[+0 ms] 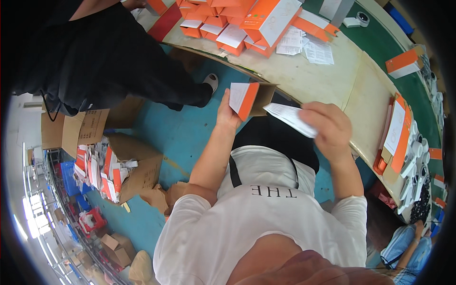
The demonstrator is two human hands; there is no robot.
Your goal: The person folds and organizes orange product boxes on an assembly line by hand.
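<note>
My left hand (229, 113) is wrapped round a small orange and white box (244, 100), held in front of my body by the table edge. The box's open end shows its brown cardboard inside and faces right. In my right hand (329, 124) I pinch a folded white paper leaflet (289, 117), whose far end points at the box opening. A small gap seems to lie between leaflet and box. More printed leaflets (317, 50) lie on the pale table (343, 75), beside a pile of orange and white boxes (229, 34).
A person in black clothes (104, 57) stands at the left. A large carton (142, 166) full of flat orange and white packaging sits on the blue floor. White handheld devices (412, 178) and flattened boxes (395, 135) line the table's right side, along the green belt (375, 45).
</note>
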